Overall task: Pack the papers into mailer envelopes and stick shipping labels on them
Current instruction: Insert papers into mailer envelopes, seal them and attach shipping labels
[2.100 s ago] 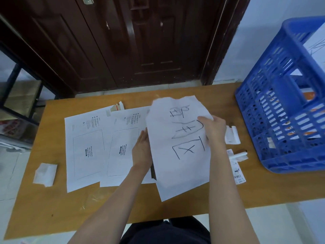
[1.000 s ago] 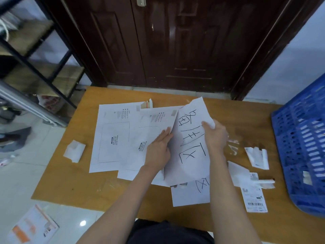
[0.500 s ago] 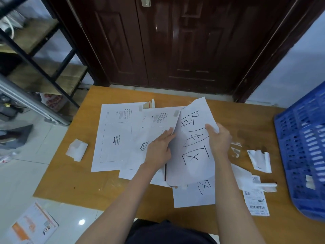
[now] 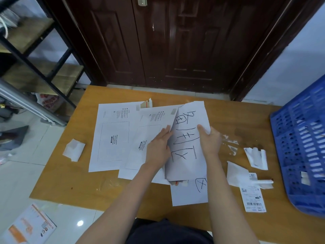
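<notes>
Holding a sheet (image 4: 189, 143) marked with large black strokes, the right hand (image 4: 210, 140) grips its right edge, thumb on top, fingers hidden beneath. The left hand (image 4: 158, 148) lies with fingers straight along the sheet's left edge, over a mailer (image 4: 149, 131); whether it lifts the mailer's mouth cannot be told. The sheet's lower end stands tilted, seemingly entering the mailer, though the hands and arms hide the opening.

- Second mailer (image 4: 112, 136): flat on the bench (image 4: 73, 173), left of the first and partly beneath it; small print unreadable.
- Second sheet (image 4: 190, 192): near the front edge, upper part covered by the held sheet, one drawn mark showing.
- Label (image 4: 253, 198): right of the arms, barcode visible, text too small to read; a white pen-like item (image 4: 264, 181) lies across its top.
- Torn paper scraps (image 4: 256, 157): right side, near the blue crate (image 4: 299, 152), which is cut off by the frame.
- Folded scrap (image 4: 73, 149): left bench edge.
- Orange-printed packet (image 4: 26, 226): on the floor, partly cut off.
</notes>
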`<state>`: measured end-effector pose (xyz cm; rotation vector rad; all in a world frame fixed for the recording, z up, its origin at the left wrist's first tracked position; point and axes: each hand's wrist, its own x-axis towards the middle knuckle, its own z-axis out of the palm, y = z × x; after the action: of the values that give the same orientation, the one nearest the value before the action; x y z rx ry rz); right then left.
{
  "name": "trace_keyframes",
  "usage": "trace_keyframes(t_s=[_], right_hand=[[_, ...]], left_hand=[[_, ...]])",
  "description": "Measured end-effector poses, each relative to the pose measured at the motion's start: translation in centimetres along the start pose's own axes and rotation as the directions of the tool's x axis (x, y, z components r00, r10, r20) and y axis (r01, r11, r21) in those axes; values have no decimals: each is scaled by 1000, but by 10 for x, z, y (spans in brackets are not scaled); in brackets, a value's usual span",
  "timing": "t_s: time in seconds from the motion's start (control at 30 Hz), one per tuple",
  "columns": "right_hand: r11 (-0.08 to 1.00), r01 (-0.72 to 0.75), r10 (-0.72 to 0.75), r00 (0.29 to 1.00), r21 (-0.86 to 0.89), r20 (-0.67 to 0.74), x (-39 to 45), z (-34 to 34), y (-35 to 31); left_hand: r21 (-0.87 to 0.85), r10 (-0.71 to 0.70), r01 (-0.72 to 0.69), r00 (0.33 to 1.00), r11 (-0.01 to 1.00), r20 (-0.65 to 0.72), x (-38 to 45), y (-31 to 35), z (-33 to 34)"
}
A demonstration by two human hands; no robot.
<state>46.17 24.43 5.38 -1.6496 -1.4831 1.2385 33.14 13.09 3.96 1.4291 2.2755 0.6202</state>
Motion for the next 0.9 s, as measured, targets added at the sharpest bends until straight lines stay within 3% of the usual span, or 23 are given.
trace_keyframes(t_s=[0.1,0.2,0.4,0.9], right_hand=[[969,-229,245,930,-91,274,4,-5,-5],[946,-221,307,847,-238,434,8,-9,-10],[933,-136,299,807,-332,509,7,-1,-13],[924,27,190,835,-382,516,-13,42,-12]], left_hand=[[-45,-21,19,999,999,-38,2,3,1],[-166,-43,29,996,986,-82,3,9,5],[-210,-45,22,993,978,-106,2,10,13],[-378,-130,87,988,922,-89,-4,27,13]])
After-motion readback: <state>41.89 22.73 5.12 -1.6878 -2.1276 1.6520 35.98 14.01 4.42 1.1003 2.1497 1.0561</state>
